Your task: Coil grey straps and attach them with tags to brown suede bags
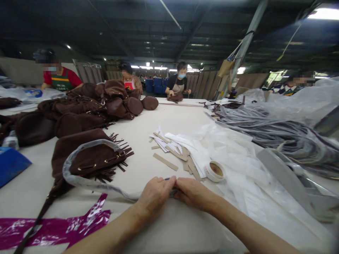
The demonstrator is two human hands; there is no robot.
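My left hand is closed round the end of a strap wrapped in clear plastic, above the near part of the table. Right beside it, my right hand pinches the same strap end, and the fingertips of both hands meet. From my left hand the wrapped strap curves left and up onto a dark brown fringed bag with gold eyelets, lying on its side. Between my hands only a small dark bit of the strap end shows. A roll of tape lies just beyond my right hand.
Card strips and white paper lie beyond my hands, with clear plastic sheets to their right. Brown bags are piled left. Wrapped straps lie right. Purple tape and a blue box are near left. Several people work across the table.
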